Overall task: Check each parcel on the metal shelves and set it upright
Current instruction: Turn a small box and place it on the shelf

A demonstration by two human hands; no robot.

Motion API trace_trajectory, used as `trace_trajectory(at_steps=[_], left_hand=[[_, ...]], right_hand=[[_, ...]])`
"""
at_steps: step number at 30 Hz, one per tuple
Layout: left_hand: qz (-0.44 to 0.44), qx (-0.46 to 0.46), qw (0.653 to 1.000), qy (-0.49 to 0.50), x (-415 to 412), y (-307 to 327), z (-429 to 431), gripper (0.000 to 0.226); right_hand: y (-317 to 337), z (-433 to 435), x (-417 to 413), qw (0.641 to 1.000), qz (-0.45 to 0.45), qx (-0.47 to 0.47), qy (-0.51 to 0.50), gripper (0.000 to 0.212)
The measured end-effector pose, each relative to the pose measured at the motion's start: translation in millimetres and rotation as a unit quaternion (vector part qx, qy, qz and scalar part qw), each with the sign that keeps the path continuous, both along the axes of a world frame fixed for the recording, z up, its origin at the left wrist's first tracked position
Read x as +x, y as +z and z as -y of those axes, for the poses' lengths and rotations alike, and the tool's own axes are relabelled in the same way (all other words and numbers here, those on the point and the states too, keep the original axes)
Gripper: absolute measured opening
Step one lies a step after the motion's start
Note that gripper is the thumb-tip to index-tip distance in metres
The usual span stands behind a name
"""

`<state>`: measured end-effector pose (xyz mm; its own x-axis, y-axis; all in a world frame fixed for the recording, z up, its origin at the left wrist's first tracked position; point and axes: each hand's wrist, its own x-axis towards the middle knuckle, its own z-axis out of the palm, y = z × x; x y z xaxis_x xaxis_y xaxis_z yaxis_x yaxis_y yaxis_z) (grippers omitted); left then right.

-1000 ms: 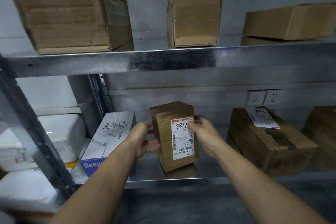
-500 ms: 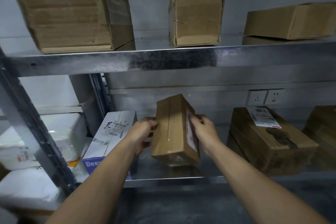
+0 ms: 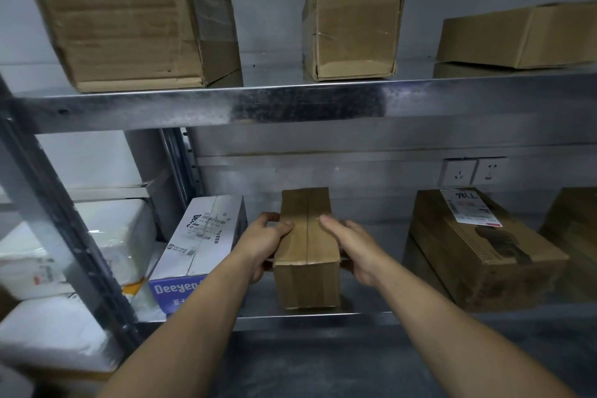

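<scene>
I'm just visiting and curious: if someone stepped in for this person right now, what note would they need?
Left hand and right hand both grip the small brown parcel, one on each side, on the lower shelf. Its taped seam faces the camera; no label shows. Whether it rests fully on the shelf is unclear. Left: let go, then check the white Deeyeo box and the labelled brown box beside it, then the upper-shelf parcels.

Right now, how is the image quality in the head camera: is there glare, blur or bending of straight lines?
Head view: dim overall, with a bright glare band on the upper metal shelf edge; wide-angle bending tilts the large brown cardboard box at top left; the small brown taped parcel between both hands is fairly sharp; the white label on the right box is blurred.
</scene>
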<state>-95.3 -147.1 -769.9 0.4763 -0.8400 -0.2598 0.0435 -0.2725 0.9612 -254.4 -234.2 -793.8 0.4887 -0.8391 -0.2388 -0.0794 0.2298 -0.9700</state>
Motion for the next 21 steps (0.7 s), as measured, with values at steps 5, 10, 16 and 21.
trace_trajectory(at_steps=[5, 10, 16, 21], left_hand=[[0.015, 0.022, 1.0, 0.007, -4.0, -12.8, 5.0, 0.025], [0.035, 0.043, 0.998, 0.015, -5.3, -19.7, 13.6, 0.03], [0.051, 0.064, 0.996, 0.018, -6.6, -21.6, 20.4, 0.027], [0.028, 0.067, 0.997, 0.025, -8.7, -17.9, 13.0, 0.036]], right_hand=[[-13.5, 2.9, 4.5, 0.999, -0.04, -0.016, 0.005, 0.029], [-23.8, 9.5, 6.0, 0.998, -0.057, -0.017, 0.002, 0.025], [-26.7, 13.5, 8.4, 0.997, -0.072, -0.008, 0.002, 0.023], [-28.7, 10.9, 4.9, 0.998, -0.058, 0.002, -0.008, 0.065]])
